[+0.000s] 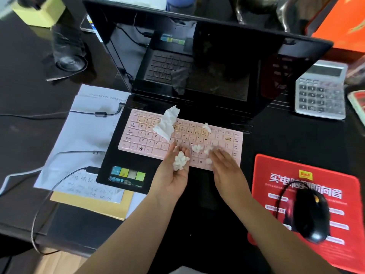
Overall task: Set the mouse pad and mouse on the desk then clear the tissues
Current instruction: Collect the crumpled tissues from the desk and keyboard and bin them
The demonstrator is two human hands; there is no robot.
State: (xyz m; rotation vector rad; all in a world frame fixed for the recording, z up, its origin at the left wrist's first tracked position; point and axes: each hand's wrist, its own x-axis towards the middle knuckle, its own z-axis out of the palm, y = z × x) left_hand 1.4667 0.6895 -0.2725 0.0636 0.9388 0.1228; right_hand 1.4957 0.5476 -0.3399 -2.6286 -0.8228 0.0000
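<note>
Tissues lie scattered over the pink keyboard cover [177,139] of a black laptop [197,107] that stands open on the dark counter [29,125]. Left hand [173,171] is palm up above the lower edge of the keyboard, its grip cupped loosely round a crumpled tissue wad [180,161] that sits in the palm. A larger, flatter tissue sheet [166,123] stands up from just beyond the fingertips of that hand, over the upper left keys; whether the fingers pinch its lower end cannot be told. Right hand [225,167] is palm down over the right part of the keyboard, fingers straight and together, its grip holding nothing; the fingertips touch or nearly touch small tissue scraps [197,148] lying on the lower keys. One more small scrap [206,127] lies on the upper keys, apart from both hands.

Red mouse pad [308,194] lies flat on the counter to the right of the laptop, printed side up. Black wired mouse [312,214] rests on the pad, toward its near right part, with its cord looping across the pad's surface.

Grey calculator [321,89] sits on the counter beyond the pad. Loose papers [87,135] and a yellow envelope [118,204] lie to the left of the laptop, with cables [39,204] running across them into the laptop's side. An orange box [341,22] stands at the far right.
</note>
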